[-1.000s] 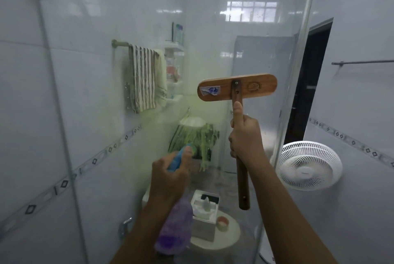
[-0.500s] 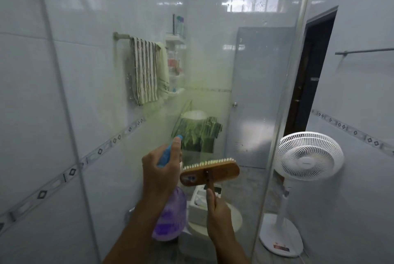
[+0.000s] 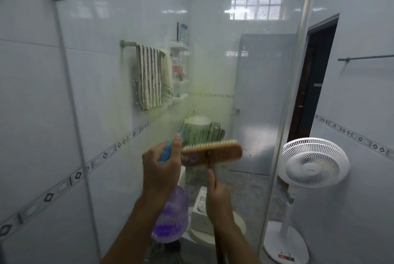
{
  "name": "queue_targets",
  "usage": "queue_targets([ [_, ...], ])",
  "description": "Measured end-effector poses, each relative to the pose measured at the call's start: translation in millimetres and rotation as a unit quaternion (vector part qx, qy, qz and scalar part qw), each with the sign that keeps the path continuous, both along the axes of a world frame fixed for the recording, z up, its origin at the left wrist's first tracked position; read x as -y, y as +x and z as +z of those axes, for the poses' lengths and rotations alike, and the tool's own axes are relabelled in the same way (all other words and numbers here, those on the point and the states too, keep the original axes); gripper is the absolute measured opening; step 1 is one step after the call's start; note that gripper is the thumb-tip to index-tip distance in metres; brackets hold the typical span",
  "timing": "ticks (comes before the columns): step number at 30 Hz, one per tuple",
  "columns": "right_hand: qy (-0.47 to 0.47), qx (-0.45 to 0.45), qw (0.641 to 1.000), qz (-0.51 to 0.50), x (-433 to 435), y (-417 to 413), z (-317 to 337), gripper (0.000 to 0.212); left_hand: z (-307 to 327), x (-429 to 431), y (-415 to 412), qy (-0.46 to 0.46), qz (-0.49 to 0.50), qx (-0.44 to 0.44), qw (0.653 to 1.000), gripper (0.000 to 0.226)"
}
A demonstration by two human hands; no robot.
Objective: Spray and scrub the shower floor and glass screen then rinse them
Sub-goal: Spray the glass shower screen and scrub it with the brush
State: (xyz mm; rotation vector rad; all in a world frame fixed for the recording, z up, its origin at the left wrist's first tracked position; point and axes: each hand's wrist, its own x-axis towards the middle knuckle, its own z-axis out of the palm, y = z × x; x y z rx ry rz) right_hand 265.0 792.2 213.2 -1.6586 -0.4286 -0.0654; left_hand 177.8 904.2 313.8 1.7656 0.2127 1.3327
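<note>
At the glass screen, the left hand gripped a purple spray bottle at six o'clock, while the right hand clutched a wooden scrub brush, bristles up.

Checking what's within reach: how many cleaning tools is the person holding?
2. A purple spray bottle in the left hand, and a wooden scrub brush in the right hand, both raised near the glass screen.

White glossy wall tiles carry a patterned border strip. A striped towel hangs on a rail — corner shelves beside it. A white pedestal fan stands near a dark doorway.
</note>
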Motion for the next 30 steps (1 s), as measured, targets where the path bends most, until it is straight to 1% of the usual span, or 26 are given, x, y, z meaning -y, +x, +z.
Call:
queue_targets([
  [2, -0.033, -0.015, 0.999, 0.009, -2, -13, -26, 0.048, 1, 2, -1, -0.003, -0.006, -0.003, 1.000, 0.067],
  [3, -0.040, -0.014, 0.999, 0.010, -3, -14, -22, 0.048, 2, 4, -1, -0.005, -0.008, -0.003, 1.000, 0.066],
  [6, -0.019, 0.023, 0.999, 0.015, -4, 5, 30, 0.059, 6, 2, -2, -0.007, 0.000, -0.004, 1.000, 0.062],
  [9, 0.026, 0.102, 0.994, -0.035, -2, 34, 106, 0.075, 8, -2, 0, -0.001, 0.012, -0.009, 1.000, 0.071],
  [11, 0.036, 0.127, 0.990, -0.046, -1, 45, 128, 0.078, 10, -1, 1, -0.001, 0.012, -0.019, 1.000, 0.075],
  [12, 0.022, 0.126, 0.990, -0.051, -1, 45, 121, 0.076, 12, 2, 1, -0.002, 0.010, -0.019, 1.000, 0.074],
  [14, -0.004, 0.094, 0.995, -0.038, 1, 34, 83, 0.070, 12, 6, -1, -0.003, 0.006, -0.014, 1.000, 0.070],
  [17, -0.045, 0.022, 0.998, 0.024, 2, 5, 14, 0.059, 9, 5, 1, -0.004, 0.008, -0.014, 1.000, 0.067],
  [19, -0.058, -0.008, 0.998, 0.026, 4, -9, 1, 0.052, 7, 4, 4, 0.005, 0.003, -0.017, 1.000, 0.064],
  [20, -0.068, -0.010, 0.997, 0.027, 4, -9, 4, 0.054, 6, 4, 3, 0.003, -0.001, -0.015, 1.000, 0.062],
  [22, -0.066, 0.030, 0.997, 0.033, 3, 2, 34, 0.063, 13, 7, 4, -0.004, -0.002, -0.009, 1.000, 0.058],
  [23, -0.064, 0.058, 0.996, 0.031, 4, 9, 60, 0.066, 18, 7, 5, -0.005, -0.002, -0.009, 1.000, 0.055],
  [24, -0.068, 0.090, 0.993, 0.019, 6, 19, 90, 0.065, 22, 7, 8, -0.005, -0.005, -0.010, 1.000, 0.051],
  [26, -0.060, 0.152, 0.987, 0.000, 14, 30, 164, 0.054, 32, 4, 14, -0.001, -0.010, -0.014, 1.000, 0.050],
  [28, -0.024, 0.169, 0.985, -0.024, 26, 36, 231, 0.053, 44, 4, 19, -0.001, -0.013, -0.009, 1.000, 0.051],
  [30, -0.017, 0.165, 0.986, -0.026, 38, 41, 275, 0.057, 59, 3, 23, -0.008, -0.029, 0.006, 1.000, 0.050],
])
